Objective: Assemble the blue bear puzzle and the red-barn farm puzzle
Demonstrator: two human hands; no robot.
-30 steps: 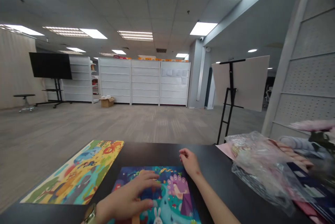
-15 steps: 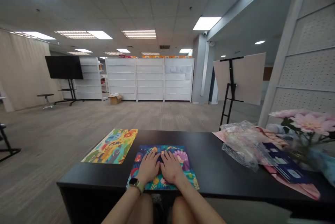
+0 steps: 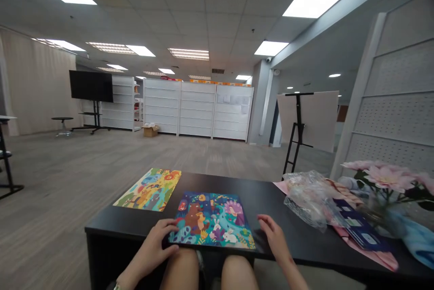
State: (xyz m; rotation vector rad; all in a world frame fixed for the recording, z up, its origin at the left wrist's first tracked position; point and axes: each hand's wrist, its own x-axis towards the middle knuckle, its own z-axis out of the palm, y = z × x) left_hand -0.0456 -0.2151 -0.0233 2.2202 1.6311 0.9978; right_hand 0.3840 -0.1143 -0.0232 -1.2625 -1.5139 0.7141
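The black tabletop (image 3: 262,199) carried dark-blue pic (image 3: 214,218), flat nr the person's side, & yellow pic (image 3: 151,190) to its left. L hand (image 3: 156,242) was at dark-blue pic's L edge, grip loosely spread, contact unclear; R hand (image 3: 274,238) was just beside R edge, grip half-curled, empty.

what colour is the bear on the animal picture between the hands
The bear is brown, shown best in the head view.

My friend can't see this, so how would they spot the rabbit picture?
Find the black table, then its near edge between the left hand and right hand. There lies the rabbit picture: unlike the yellow picture beside it, it is mostly dark blue, with white rabbits.
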